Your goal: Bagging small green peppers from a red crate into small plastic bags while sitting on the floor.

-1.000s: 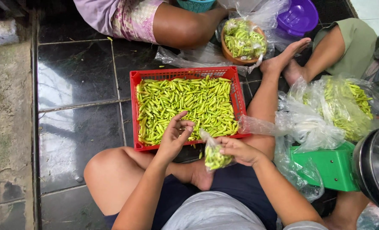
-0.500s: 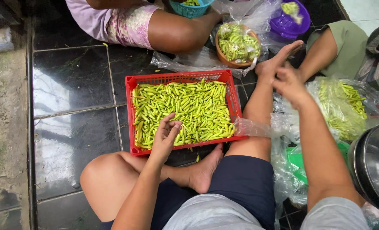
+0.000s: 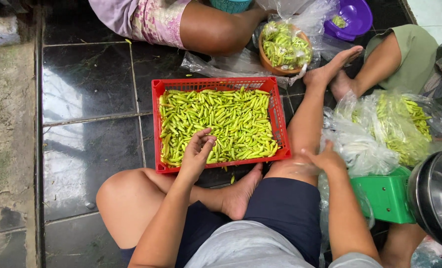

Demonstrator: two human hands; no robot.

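Dark tiled floor (image 3: 87, 94), person seated cross-legged. Red crate (image 3: 280, 116) of green chillies (image 3: 226, 119) lies before the knees. Left hand (image 3: 197, 151) in the crate, fingers loosely curled over chillies at the near edge. Right hand (image 3: 325, 158) flat and spread on clear bags (image 3: 360, 146) beside green scale (image 3: 384, 196), gripping nothing.
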